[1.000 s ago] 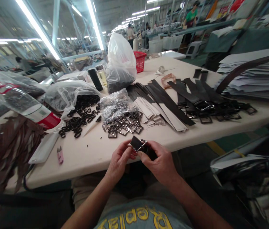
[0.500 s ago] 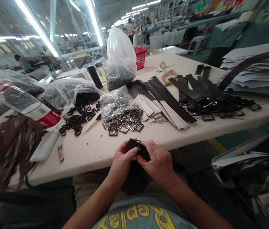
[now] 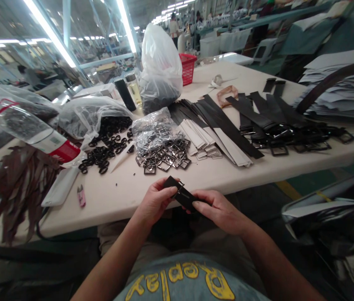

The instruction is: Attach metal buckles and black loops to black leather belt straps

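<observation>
Both my hands hold one black belt strap (image 3: 181,195) with a metal buckle at its end, just in front of the table's near edge. My left hand (image 3: 155,202) pinches the buckle end, fingers closed on it. My right hand (image 3: 221,209) grips the strap lower down, thumb on top. On the table behind lie a heap of square metal buckles (image 3: 164,157) spilling from a clear bag, a heap of black rings (image 3: 103,151), and a fan of flat black and white straps (image 3: 214,136).
Finished black belts with buckles (image 3: 285,133) lie at the right. Brown leather strips (image 3: 16,184) hang at the left edge. Plastic bags (image 3: 159,73), a dark bottle (image 3: 125,94), a red basket (image 3: 187,67) and a small pink tool (image 3: 81,195) stand on the table (image 3: 126,196). Paper stacks (image 3: 342,92) at far right.
The strap has tilted from upright to lying flatter and slanting down to the right. My right hand slid lower along it, while my left hand kept hold of the buckle end.
</observation>
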Tool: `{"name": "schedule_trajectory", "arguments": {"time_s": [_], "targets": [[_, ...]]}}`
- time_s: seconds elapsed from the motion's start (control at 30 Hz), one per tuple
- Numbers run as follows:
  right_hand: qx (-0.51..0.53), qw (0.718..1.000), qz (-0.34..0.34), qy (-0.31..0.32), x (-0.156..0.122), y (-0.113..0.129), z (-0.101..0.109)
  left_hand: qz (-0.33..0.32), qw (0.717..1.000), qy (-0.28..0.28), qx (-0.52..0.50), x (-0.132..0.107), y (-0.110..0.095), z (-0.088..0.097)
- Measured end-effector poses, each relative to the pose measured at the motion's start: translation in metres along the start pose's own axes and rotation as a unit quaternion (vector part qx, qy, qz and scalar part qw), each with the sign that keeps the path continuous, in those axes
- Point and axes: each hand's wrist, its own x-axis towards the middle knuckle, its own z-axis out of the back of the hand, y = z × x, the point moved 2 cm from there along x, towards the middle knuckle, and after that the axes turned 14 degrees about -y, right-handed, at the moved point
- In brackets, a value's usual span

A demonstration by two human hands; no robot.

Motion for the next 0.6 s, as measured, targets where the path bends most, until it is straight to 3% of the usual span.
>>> {"name": "schedule_trajectory", "arguments": {"time_s": [0.23, 0.6], "targets": [[0.062, 0.997, -0.033, 0.031, 0.002, -0.003, -0.008, 0.044, 0.991, 0.099, 0.082, -0.004, 0.005, 0.004], [0.033, 0.998, -0.046, 0.019, 0.003, -0.004, -0.017, 0.065, 0.989, 0.107, 0.072, -0.001, 0.013, 0.007]]}}
